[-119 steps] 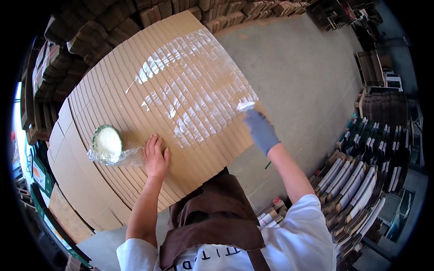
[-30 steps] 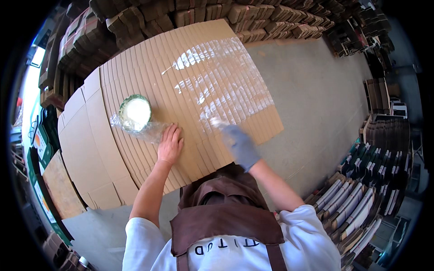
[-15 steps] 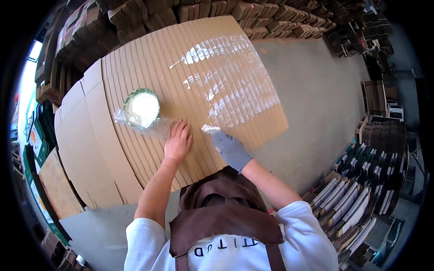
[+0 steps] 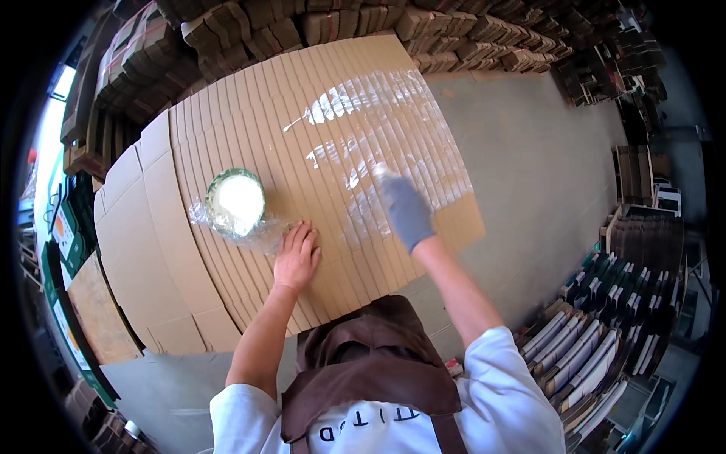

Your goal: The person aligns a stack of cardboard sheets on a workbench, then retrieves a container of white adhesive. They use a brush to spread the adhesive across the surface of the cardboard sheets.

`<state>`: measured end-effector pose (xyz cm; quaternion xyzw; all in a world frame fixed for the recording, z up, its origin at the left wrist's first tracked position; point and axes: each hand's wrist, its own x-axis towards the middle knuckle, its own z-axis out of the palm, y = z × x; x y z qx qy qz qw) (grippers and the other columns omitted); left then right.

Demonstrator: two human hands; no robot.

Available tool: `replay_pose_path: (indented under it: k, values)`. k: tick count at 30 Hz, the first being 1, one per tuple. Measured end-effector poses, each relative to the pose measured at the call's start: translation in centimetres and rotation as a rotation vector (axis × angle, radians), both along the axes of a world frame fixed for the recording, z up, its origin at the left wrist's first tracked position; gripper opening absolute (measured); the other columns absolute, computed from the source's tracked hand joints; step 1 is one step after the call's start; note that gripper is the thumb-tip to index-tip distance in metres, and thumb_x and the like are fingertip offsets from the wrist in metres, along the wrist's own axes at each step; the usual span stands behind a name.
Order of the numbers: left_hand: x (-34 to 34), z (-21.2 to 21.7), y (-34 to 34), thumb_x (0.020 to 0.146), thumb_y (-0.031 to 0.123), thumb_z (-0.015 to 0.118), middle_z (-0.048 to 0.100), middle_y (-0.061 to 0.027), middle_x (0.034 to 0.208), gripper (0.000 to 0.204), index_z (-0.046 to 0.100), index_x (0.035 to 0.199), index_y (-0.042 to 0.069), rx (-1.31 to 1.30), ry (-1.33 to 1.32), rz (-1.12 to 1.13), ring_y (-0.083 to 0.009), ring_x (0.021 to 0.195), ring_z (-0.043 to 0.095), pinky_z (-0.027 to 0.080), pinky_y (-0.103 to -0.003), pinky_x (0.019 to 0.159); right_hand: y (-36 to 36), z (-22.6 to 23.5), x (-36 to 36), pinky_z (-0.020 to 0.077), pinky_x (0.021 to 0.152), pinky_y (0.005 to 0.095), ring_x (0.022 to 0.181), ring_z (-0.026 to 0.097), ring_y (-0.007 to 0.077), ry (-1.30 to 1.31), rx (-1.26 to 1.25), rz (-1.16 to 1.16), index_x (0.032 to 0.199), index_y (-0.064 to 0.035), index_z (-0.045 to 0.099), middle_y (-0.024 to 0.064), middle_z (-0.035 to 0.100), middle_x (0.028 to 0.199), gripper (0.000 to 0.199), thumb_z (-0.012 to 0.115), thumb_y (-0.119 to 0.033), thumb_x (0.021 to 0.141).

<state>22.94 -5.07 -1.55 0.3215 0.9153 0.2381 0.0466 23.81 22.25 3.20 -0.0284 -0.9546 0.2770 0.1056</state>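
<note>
My left hand (image 4: 297, 257) is bare and lies flat with fingers stretched on overlapped brown cardboard sheets (image 4: 302, 193). Clear plastic film (image 4: 265, 236) touches its fingertips and runs under a round tub (image 4: 237, 203) with a green rim, filled with white paste. My right hand (image 4: 408, 210), in a grey glove, is closed over the right part of the sheets. A small white-coated tip (image 4: 381, 170) sticks out past its fingers; the rest of what it holds is hidden. Around that hand, wet white streaks (image 4: 340, 106) cross the stepped sheet edges.
Bundled flat cardboard (image 4: 340, 26) is stacked along the far side. Grey floor (image 4: 522, 166) stretches to the right of the sheets. Rows of folded board pieces (image 4: 578, 348) stand at the lower right. A wooden panel (image 4: 100, 310) lies at the left edge.
My gloved right hand has moved away from me and a little right, from the near edge into the white streaks. The left hand stays almost in place.
</note>
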Motion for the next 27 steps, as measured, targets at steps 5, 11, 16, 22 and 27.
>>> replay_pose_path:
  k: [5,11,16,22,27]
  values:
    - [0.3,0.2,0.2,0.081,0.015,0.070,0.051,-0.0109,0.140,0.045,0.057,0.123,0.008,-0.033,-0.014,0.007,-0.0319,0.134,0.043,0.035,-0.049,0.112,-0.2,-2.3,-1.9,0.0517,0.083,0.0480,0.097,0.063,0.0378,-0.223,-0.055,0.035,0.111,-0.0060,0.060,0.0210,0.063,0.104,0.020,0.050,-0.012,0.095]
    - [0.2,0.1,0.4,0.080,0.016,0.070,0.052,-0.0114,0.138,0.045,0.057,0.122,0.007,-0.030,-0.018,0.009,-0.0323,0.133,0.044,0.036,-0.049,0.111,-0.5,-3.2,-3.0,0.0519,0.084,0.0471,0.093,0.064,0.0379,-0.177,0.000,0.156,0.112,-0.0046,0.059,0.0212,0.063,0.109,0.023,0.048,-0.015,0.095]
    - [0.9,0.2,-0.1,0.079,0.016,0.071,0.053,-0.0116,0.136,0.045,0.057,0.121,0.007,-0.024,-0.047,0.004,-0.0324,0.133,0.045,0.036,-0.049,0.112,2.4,1.2,-9.3,0.0483,0.077,0.0430,0.085,0.063,0.0321,-0.405,-0.359,-0.157,0.098,-0.0018,0.061,0.0208,0.063,0.091,0.026,0.042,-0.020,0.099]
    - [-0.1,1.3,1.5,0.080,0.020,0.071,0.055,-0.0088,0.131,0.037,0.060,0.114,0.010,-0.005,-0.020,0.066,-0.0287,0.128,0.048,0.040,-0.049,0.106,2.0,0.9,-12.5,0.0509,0.075,0.0471,0.085,0.065,0.0368,-0.152,-0.311,-0.072,0.101,-0.0015,0.061,0.0229,0.064,0.089,0.032,0.037,-0.022,0.102]
    - [-3.5,1.2,4.4,0.084,0.016,0.068,0.054,-0.0097,0.130,0.033,0.058,0.114,0.008,0.013,-0.221,0.283,-0.0330,0.122,0.050,0.041,-0.048,0.102,3.3,0.7,-14.8,0.0535,0.080,0.0477,0.101,0.064,0.0362,-0.031,-0.174,-0.026,0.107,-0.0024,0.060,0.0219,0.063,0.114,0.023,0.041,-0.015,0.100]
